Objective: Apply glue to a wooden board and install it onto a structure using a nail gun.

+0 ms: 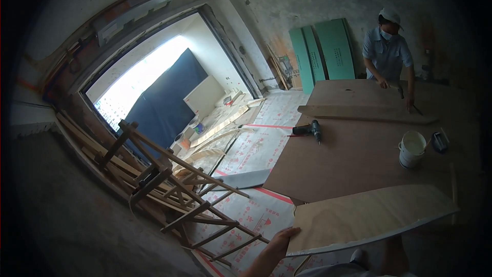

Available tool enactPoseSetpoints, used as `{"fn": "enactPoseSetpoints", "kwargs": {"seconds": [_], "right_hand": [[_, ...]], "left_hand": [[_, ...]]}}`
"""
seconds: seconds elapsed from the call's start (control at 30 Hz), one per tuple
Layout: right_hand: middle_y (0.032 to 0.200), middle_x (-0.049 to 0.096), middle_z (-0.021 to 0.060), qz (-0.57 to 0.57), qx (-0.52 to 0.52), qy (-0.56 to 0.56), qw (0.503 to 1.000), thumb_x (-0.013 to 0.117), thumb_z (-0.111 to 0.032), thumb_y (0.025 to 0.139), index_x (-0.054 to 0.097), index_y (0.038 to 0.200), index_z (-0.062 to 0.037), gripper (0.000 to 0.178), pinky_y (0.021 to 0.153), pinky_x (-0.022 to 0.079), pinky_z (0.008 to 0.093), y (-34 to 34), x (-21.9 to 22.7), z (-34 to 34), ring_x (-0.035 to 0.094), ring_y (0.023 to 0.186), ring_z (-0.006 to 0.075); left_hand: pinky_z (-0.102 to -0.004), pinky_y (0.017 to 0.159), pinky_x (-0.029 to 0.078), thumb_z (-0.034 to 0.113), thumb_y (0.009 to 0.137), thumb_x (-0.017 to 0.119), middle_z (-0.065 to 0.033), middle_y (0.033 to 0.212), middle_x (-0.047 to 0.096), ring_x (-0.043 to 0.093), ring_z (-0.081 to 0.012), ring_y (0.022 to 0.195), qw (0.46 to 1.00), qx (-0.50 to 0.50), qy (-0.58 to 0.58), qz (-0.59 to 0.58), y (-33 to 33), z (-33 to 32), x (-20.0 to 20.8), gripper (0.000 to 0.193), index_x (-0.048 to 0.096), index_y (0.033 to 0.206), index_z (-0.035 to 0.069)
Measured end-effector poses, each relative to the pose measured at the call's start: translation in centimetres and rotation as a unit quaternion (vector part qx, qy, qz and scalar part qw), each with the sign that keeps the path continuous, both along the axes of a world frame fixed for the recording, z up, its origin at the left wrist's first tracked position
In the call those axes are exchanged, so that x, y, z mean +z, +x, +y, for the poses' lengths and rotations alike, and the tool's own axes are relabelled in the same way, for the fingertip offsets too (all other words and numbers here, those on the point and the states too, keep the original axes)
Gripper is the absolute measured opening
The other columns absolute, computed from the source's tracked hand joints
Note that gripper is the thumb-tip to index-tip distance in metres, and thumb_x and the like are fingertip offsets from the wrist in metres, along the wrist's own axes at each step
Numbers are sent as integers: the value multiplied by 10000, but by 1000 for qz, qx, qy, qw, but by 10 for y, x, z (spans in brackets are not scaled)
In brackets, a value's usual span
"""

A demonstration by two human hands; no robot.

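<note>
My left hand (283,240) is closed on the left end of a curved plywood board (369,215), its thumb on the upper face. The board is wide, pale brown and white along its near edge, and it is held in front of the big brown table. What looks like my right forearm (394,255) rises from the lower edge and passes behind the board, so the right hand's fingers are hidden.
On the brown table (338,159) are a cordless drill (309,130), a long wooden strip (353,113) and a white bucket (411,150). Across it, a person (388,46) holds a hammer (399,90). Wooden trestles (179,190) stand left; green boards (333,48) lean on the wall.
</note>
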State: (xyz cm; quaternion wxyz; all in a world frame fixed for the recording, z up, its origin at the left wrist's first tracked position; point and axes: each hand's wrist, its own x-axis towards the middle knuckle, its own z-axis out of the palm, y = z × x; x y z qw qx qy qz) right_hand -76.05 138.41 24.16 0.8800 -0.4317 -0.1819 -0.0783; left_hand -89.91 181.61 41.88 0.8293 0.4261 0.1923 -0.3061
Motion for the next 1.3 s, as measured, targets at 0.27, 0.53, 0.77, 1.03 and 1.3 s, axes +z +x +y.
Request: {"fn": "enactPoseSetpoints", "kwargs": {"seconds": [0.27,0.53,0.77,1.03,1.3], "right_hand": [[1333,505,155,-54,146,225,962,351,-441,1011,381,1433,-165,505,1093,329,486,-20,48,35,461,1264,316],[1336,474,124,166,145,160,962,451,-601,928,380,1381,-102,678,914,485,639,3,186,222,498,1205,358],[1319,502,98,203,236,59,949,377,-615,944,362,1415,-138,670,851,523,601,25,225,354,516,1203,294],[924,660,111,206,446,0,871,367,-498,993,477,1228,-45,522,467,548,333,3,213,400,667,677,227],[1178,563,192,208,656,85,721,456,-313,1002,331,1329,-26,452,582,610,471,-47,207,479,669,880,346]], "left_hand": [[-298,585,571,208,938,537,-183,930,673,676,-243,680,963,103,-239,69,-42,116,-19,271,557,1099,-9],[-530,839,497,612,955,325,-265,1239,552,589,-364,1077,869,238,-291,-321,-115,167,22,694,388,1384,71],[-423,916,467,477,942,519,-212,1277,527,574,-308,1090,966,112,-66,-223,-106,109,-14,634,361,1379,46],[-449,942,462,316,904,648,-140,1361,479,496,-300,1221,849,332,83,-403,-64,67,-4,553,412,1355,100],[-456,870,522,281,946,571,-139,1294,539,599,-306,1105,697,581,231,-352,-100,60,7,534,382,1377,29]]}}
